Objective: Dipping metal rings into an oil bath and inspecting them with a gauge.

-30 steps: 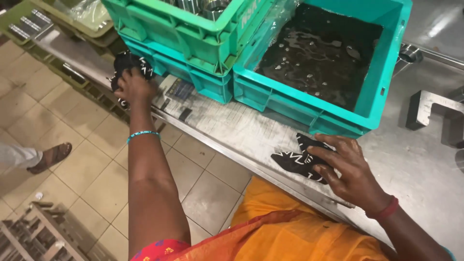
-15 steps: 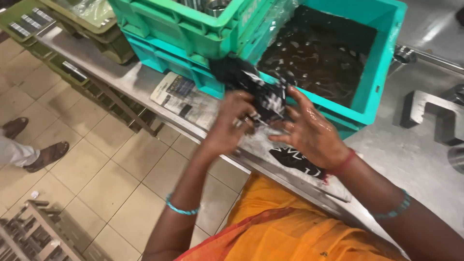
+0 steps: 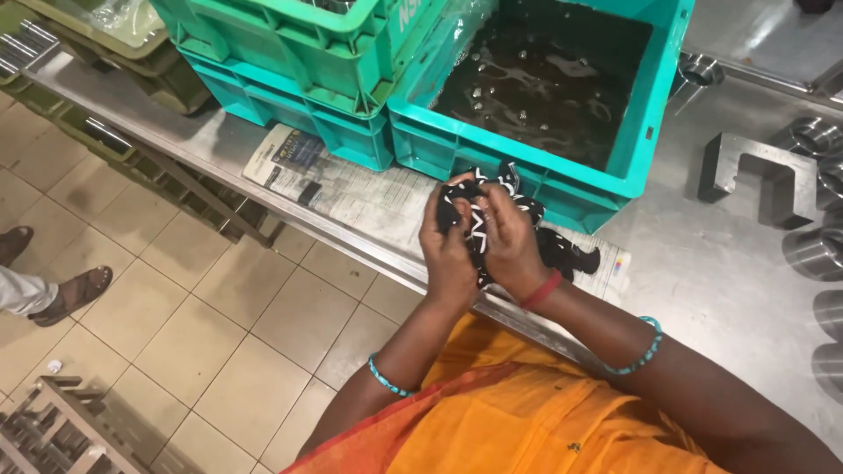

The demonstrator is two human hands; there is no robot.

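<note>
Both my hands are bunched together around a black cloth with white patterns [image 3: 479,206], held just above the steel table's front edge. My left hand [image 3: 445,250] grips it from the left and my right hand [image 3: 509,246] from the right. A second piece of the same black patterned cloth [image 3: 566,253] lies on the newspaper [image 3: 351,189] just right of my hands. Behind them stands a teal crate [image 3: 527,184] filled with dark liquid.
Stacked green and teal crates [image 3: 290,79] stand at the back left on the steel table [image 3: 729,263]. Grey metal blocks and round parts [image 3: 764,175] lie at the right. Another person's sandalled feet [image 3: 70,294] are on the tiled floor at left. A metal rack [image 3: 61,430] is bottom left.
My left hand brought a black cloth from the far left to the middle. Both hands have closed together on the cloth and dropped nearer the table edge.
</note>
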